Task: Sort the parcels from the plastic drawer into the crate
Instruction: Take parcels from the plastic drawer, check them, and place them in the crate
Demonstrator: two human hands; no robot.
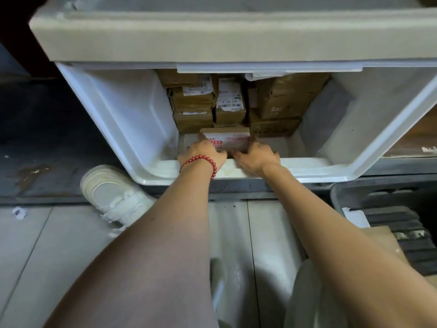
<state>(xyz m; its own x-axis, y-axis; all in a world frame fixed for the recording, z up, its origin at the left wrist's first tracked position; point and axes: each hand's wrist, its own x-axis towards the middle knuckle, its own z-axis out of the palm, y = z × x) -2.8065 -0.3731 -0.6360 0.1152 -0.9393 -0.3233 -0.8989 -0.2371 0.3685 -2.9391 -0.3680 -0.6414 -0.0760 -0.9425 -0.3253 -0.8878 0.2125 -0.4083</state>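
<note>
- My left hand [205, 150] and right hand [256, 155] clasp the front parcel [230, 139] between them, low in the plastic drawer [132, 119].
- Stacked parcels [214, 102] remain behind; the crate [343, 197] looks barely filled. I judge sorting far from done.

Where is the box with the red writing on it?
The box with red writing sits low in the middle of the white plastic drawer, just in front of the stacked brown parcels, with the left hand and right hand on it.
</note>
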